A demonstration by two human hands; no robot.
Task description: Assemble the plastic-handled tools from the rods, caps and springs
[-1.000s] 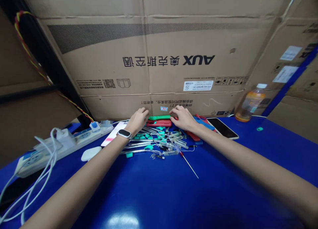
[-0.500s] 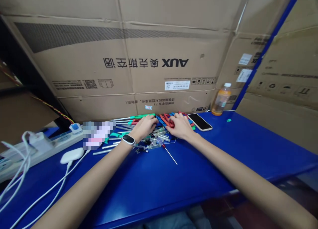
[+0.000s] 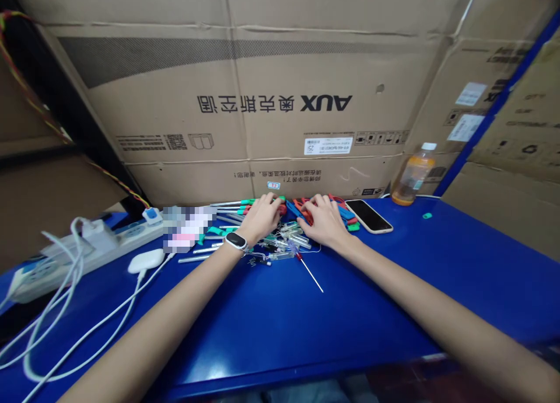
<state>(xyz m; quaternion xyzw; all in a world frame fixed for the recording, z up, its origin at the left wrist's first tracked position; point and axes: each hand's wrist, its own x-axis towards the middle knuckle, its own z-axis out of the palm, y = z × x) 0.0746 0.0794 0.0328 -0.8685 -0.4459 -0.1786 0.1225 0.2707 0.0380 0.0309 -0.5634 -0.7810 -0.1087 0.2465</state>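
My left hand point(image 3: 263, 217), with a watch band point(image 3: 236, 240) on the wrist, lies over a bunch of screwdrivers with green and red handles point(image 3: 245, 208). Its fingers are a little bent and apart; the palm side is hidden. Over red and blue looped handles point(image 3: 301, 204), which look like scissors, rests my right hand point(image 3: 325, 220), fingers spread and bent. Between and below the hands lie several clear-handled tester screwdrivers point(image 3: 297, 238). One thin screwdriver with a red collar point(image 3: 311, 273) points toward the table's front.
A phone point(image 3: 368, 216) lies right of the right hand. Behind it stands a bottle of orange drink point(image 3: 413, 175). At left are a power strip point(image 3: 109, 260), a white case point(image 3: 146, 261) and cables point(image 3: 87, 327). A cardboard wall point(image 3: 262, 140) closes off the back.
The view has shifted, so the whole scene sits slightly farther right. Both hands remain over the same tools, with the right fingers slightly more spread.
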